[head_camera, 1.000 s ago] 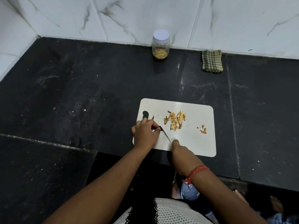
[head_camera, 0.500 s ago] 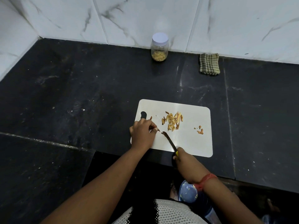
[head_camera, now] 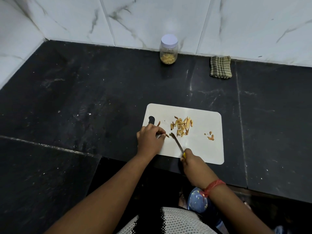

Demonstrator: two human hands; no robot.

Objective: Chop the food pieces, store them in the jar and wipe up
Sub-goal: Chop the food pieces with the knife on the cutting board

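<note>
A white cutting board lies on the black counter. A heap of yellow-brown food strips sits near its middle, and a few scraps lie to the right. My left hand pinches one food piece down on the board's left part. My right hand grips a yellow-handled knife, whose tip rests beside that piece. A clear jar with a white lid, holding some pieces, stands closed at the back wall. A folded checked cloth lies to the jar's right.
The black stone counter is dusty and speckled, with marble tile walls at the back and left. A counter step runs at the lower left. A blue round container shows below my right wrist, beneath the counter edge.
My right hand has drawn back toward me, so more of the knife blade shows. The left hand stays pinching the piece. The camera has shifted slightly.
</note>
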